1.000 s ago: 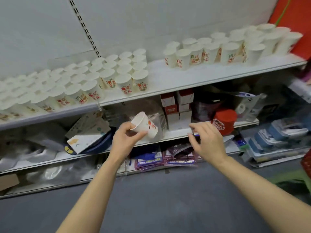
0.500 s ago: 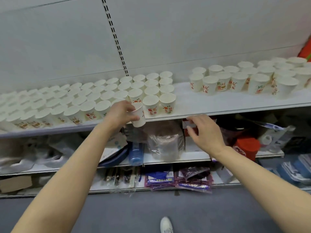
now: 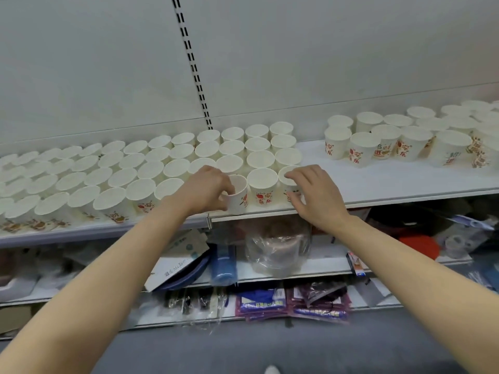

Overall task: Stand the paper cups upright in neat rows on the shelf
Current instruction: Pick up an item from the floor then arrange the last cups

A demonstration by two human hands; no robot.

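At the front edge of the top shelf (image 3: 378, 184), left hand (image 3: 205, 188) grips a paper cup (image 3: 237, 195), fingers curled round its left side and rim. Cup is tilted slightly, base at the shelf lip, sitting in the front-row gap between the block of cups (image 3: 121, 174) on its left and the neighbour cup (image 3: 262, 184) on its right. Can't tell if its base is fully down.

Right hand (image 3: 313, 195) is on the end cup (image 3: 290, 182) at the right of the front row: fingers curled over the rim, thumb against the cup wall below. Grip closed on that cup, cup upright on the shelf.

Block of cups stands upright, mouths up, in rows running back to the wall. Second cluster of cups (image 3: 391, 141) sits further right on the same shelf, well apart, looser layout, printed sides showing.

Lower shelf: clear plastic bag (image 3: 278, 247), blue roll (image 3: 222, 265), cardboard pack (image 3: 178, 260). Bottom level: purple packets (image 3: 291, 303).
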